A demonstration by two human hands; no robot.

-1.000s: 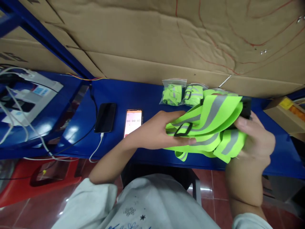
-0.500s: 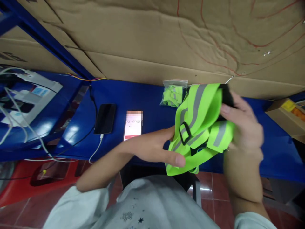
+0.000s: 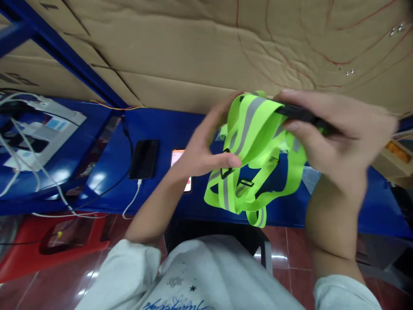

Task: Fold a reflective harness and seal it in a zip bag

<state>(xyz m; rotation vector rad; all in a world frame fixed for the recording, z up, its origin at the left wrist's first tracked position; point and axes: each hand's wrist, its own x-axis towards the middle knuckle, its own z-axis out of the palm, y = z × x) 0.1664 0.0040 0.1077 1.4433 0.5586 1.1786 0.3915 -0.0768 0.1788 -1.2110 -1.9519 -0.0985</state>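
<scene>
A bright yellow-green reflective strap vest with grey stripes hangs in loops between my hands, above the blue table. My right hand pinches its black part between thumb and fingers. My left hand grips the other side, thumb over the straps near a black buckle and fingers behind them. Lower loops dangle near the table's front edge, with another black slide buckle showing. Behind the vest, the bagged green straps seen earlier are mostly hidden.
The blue table holds a dark phone on a white cable and a lit phone partly behind my left arm. Cabled white equipment lies left. Right are clear plastic and an open cardboard box. Cardboard walls the back.
Both hands have moved up and toward the back with the vest. My left hand has shifted from below the straps to their left side. The loops have spread and hang lower.
</scene>
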